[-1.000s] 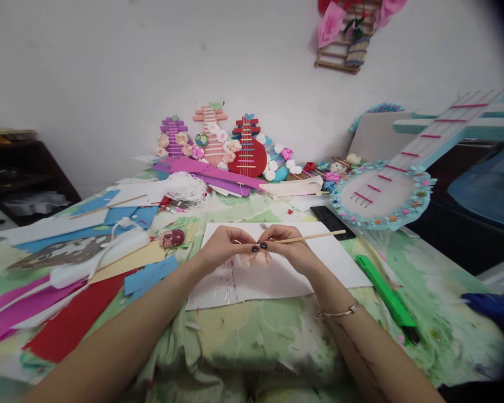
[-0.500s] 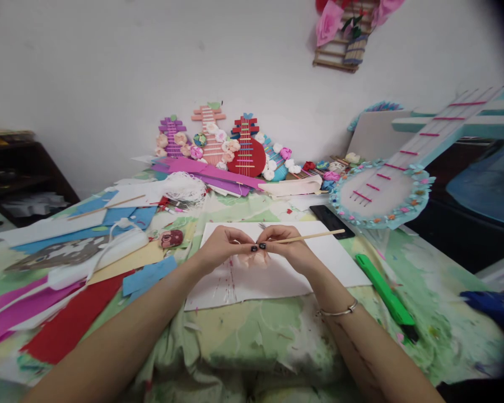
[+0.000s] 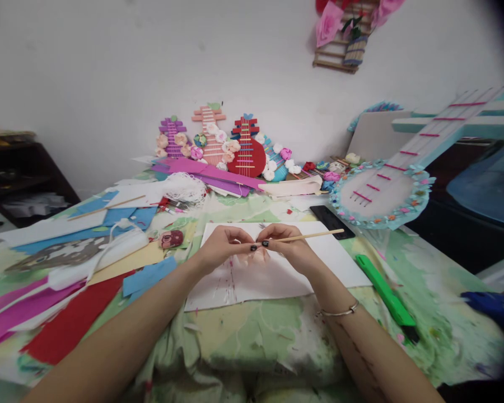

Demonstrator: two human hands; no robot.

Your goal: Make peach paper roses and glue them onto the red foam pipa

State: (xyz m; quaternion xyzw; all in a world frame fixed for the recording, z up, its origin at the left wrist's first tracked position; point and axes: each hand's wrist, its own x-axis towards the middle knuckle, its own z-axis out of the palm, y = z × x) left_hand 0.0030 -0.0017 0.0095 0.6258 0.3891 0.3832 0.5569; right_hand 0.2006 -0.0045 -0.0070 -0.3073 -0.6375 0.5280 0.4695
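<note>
Left hand [image 3: 219,246], pinched on one crinkled peach papery piece [image 3: 259,257] over a white flat sheet [image 3: 256,288], likely light, soft and easily crushed, best taken by its upper edge; right hand [image 3: 289,246], at three o'clock from it, closed on a slender tan stick [image 3: 319,235].

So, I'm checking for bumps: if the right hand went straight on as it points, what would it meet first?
Probably the left hand, whose fingers sit close to the right hand; depth is unclear, so the peach ruffled piece just below might come first.
</note>
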